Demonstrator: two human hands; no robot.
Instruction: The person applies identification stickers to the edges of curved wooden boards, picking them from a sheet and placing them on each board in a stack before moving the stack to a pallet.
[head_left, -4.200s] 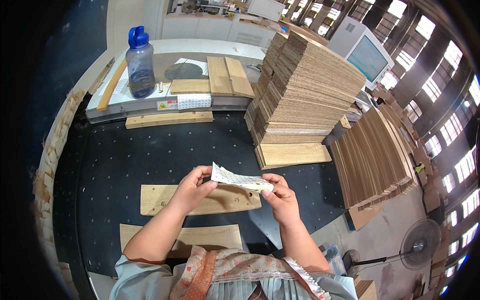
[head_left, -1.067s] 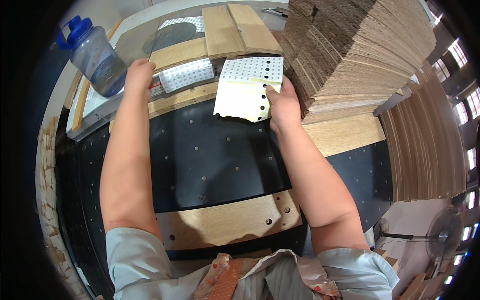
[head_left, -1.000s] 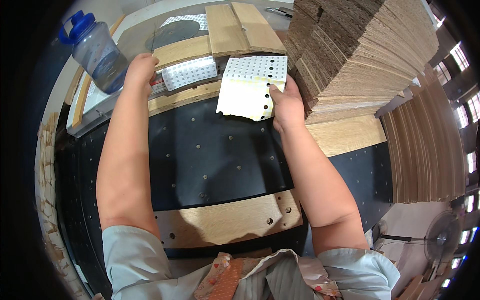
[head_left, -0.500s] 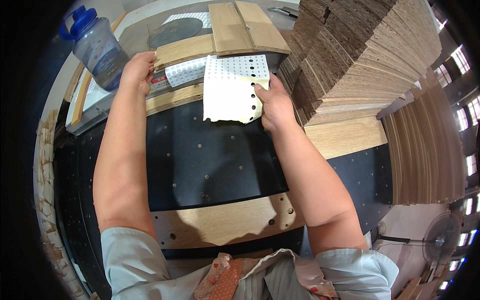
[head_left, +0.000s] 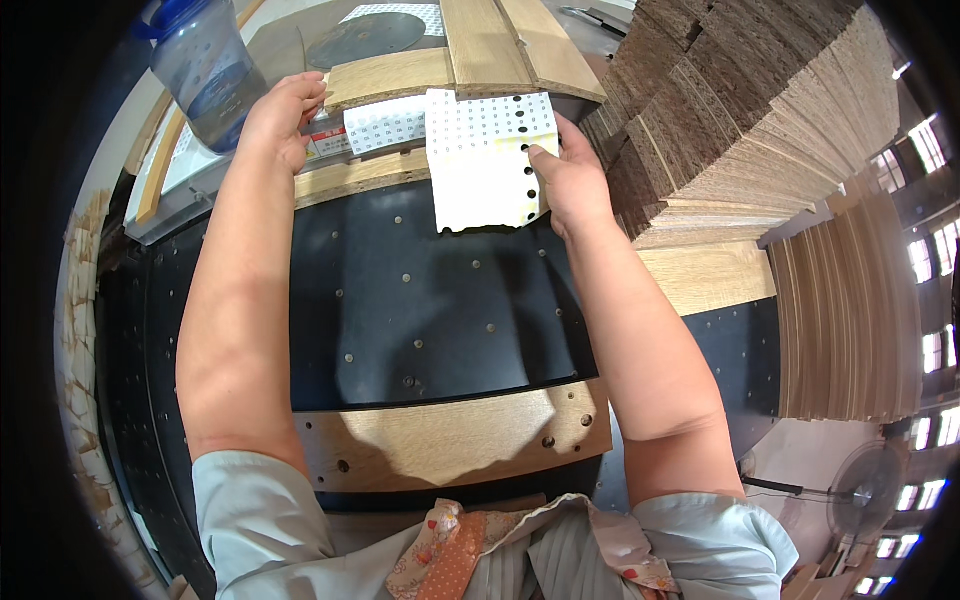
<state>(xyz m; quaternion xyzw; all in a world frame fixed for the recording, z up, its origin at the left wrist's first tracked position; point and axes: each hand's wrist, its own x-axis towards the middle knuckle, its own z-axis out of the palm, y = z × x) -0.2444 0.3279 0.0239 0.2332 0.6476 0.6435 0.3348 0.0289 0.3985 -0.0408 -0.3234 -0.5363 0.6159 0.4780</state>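
My right hand [head_left: 578, 180] grips the right edge of a white sticker sheet [head_left: 480, 180], thumb on top and fingers behind. The sheet carries rows of small printed dots and a column of black round spots, and its lower edge is ragged. At the far left, my left hand [head_left: 283, 115] has its fingers loosely bent and apart from the thumb. Its fingertips are at the left end of a narrow wood-grain board [head_left: 390, 78]; whether anything small is between them is hidden. A strip of printed stickers [head_left: 385, 127] hangs below that board, partly behind the sheet.
Two more wood-grain boards [head_left: 487, 45] lie at the back beside a dark round disc [head_left: 366, 40]. A blue-lidded water bottle [head_left: 205, 80] stands far left. Tall board stacks [head_left: 740, 110] rise at right. A drilled panel [head_left: 450, 430] lies across the black studded surface [head_left: 440, 300] near me.
The whole view has shifted slightly, with the back boards and sheet appearing farther right and higher. My left fingers have straightened somewhat at the board's end. My right hand keeps hold of the sheet.
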